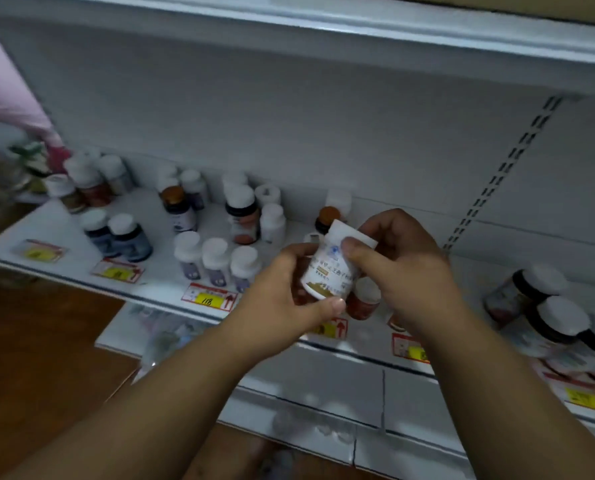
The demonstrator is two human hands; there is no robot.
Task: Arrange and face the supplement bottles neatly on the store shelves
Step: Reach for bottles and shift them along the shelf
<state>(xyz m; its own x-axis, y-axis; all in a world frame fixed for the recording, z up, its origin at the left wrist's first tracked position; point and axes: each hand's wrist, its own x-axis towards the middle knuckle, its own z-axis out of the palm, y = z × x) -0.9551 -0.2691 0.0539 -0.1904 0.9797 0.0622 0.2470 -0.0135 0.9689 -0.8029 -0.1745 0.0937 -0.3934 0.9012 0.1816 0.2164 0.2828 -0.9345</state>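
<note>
Bottle [330, 268], white, is tilted above the shelf [157, 292] front, held by both hands. Left hand [282, 289] cups it; right hand [403, 258] pinches its cap. Yellow price tag [208, 299] reads 118.

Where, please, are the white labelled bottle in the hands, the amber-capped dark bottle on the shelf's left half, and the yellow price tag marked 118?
white labelled bottle [327, 271], head view, label front.
amber-capped dark bottle [173, 195], head view, cap.
yellow price tag marked 118 [208, 299], head view, yellow field.

You see a pink sleeve [10, 98] at far left, wood floor [43, 344] below, and price tags [208, 296].
</note>
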